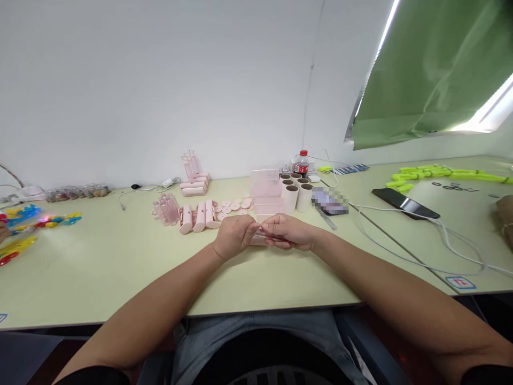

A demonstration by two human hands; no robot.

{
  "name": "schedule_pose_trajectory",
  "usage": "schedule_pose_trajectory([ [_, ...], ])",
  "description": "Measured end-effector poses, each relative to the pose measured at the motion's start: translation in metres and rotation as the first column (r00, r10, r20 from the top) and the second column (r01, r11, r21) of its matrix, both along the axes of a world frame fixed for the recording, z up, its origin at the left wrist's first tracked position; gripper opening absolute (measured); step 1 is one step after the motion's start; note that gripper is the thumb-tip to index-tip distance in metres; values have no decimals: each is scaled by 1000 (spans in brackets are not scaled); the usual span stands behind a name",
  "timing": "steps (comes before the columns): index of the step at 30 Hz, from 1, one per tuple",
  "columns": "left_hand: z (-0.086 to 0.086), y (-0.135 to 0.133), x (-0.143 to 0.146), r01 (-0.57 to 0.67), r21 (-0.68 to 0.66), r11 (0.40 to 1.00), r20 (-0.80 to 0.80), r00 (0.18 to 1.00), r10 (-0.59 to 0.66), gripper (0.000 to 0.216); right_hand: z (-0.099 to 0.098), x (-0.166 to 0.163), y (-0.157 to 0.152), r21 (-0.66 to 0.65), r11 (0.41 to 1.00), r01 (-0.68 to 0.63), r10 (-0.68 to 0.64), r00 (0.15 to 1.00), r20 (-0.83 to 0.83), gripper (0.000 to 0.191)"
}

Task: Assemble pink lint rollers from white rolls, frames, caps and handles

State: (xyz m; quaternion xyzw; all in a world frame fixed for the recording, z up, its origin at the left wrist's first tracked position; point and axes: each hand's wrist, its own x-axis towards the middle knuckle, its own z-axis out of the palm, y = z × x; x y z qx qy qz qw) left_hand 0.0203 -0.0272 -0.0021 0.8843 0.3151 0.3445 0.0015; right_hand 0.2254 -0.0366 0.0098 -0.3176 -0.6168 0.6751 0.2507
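My left hand [237, 235] and my right hand [289, 231] meet above the table near its front middle. Both are closed, thumbs and fingers pinching a clear pinkish plastic piece [258, 240] between them; the fingers hide much of its shape. Just behind them are clear pink plastic sheets [267, 206]. To the right of the sheets stand several white cardboard tubes [292, 199] with brown inner rims. Left of my hands lie several pale pink discs [226, 207], then pink cylinders [199, 216] with loops, and a bundle of clear pink tubes [167, 208].
At the back are stacked pink cylinders [195, 184] and a cola bottle [301, 163]. Right are a blurred-out phone [331, 201], a dark phone [404, 203], white cables [393, 254] and yellow-green strips [436, 172]. Colourful pieces [44, 222] lie far left.
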Motion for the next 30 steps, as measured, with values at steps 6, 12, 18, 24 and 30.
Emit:
schedule_pose_trajectory([
  [6, 3, 3, -1, -30, -128, 991, 71, 997, 39, 48, -1, 1, 4, -89, 996, -14, 11, 999, -32, 36],
  [12, 10, 15, -11, -16, -280, 960, 275, 957, 96, 42, 6, 12, 9, -60, 997, 50, -66, 944, -323, 47],
  [18, 9, 13, -10, 42, -294, 955, 149, 989, 3, 34, 1, 9, 13, 35, 966, 255, -219, 887, -407, 43],
  [24, 11, 9, -7, 94, -344, 934, 13, 995, -95, 39, -9, 2, 14, 158, 935, 319, -254, 909, -332, 36],
  [30, 15, 7, -8, 251, -562, 788, 166, 968, -190, 48, -7, 6, 11, 162, 955, 248, -178, 917, -357, 35],
])
